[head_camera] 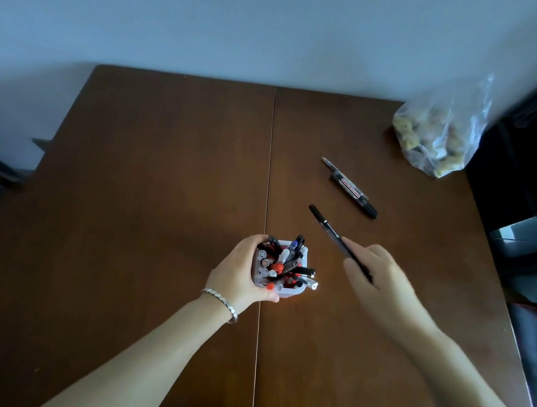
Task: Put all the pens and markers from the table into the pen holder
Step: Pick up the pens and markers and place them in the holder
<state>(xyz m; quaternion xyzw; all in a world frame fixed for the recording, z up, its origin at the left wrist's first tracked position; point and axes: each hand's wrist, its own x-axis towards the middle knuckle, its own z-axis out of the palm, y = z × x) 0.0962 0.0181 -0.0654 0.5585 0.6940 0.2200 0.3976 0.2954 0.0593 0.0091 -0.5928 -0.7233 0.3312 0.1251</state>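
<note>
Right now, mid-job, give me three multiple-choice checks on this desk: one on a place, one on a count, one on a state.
1. Where is the clear plastic bag?
A. far right corner of the table
B. beside the pen holder
C. under the left hand

2. How many pens or markers lie loose on the table, unheld?
A. none
B. two
C. five

3. What is the right hand doing?
A. resting flat and empty
B. holding a black pen
C. gripping the holder

Key: 1 A, the bag sits at the far right edge by the wall. 2 B, a whiteboard marker and a thin pen lie together. 3 B, its fingers close on the pen, while the left hand grips the white pen holder.
</note>
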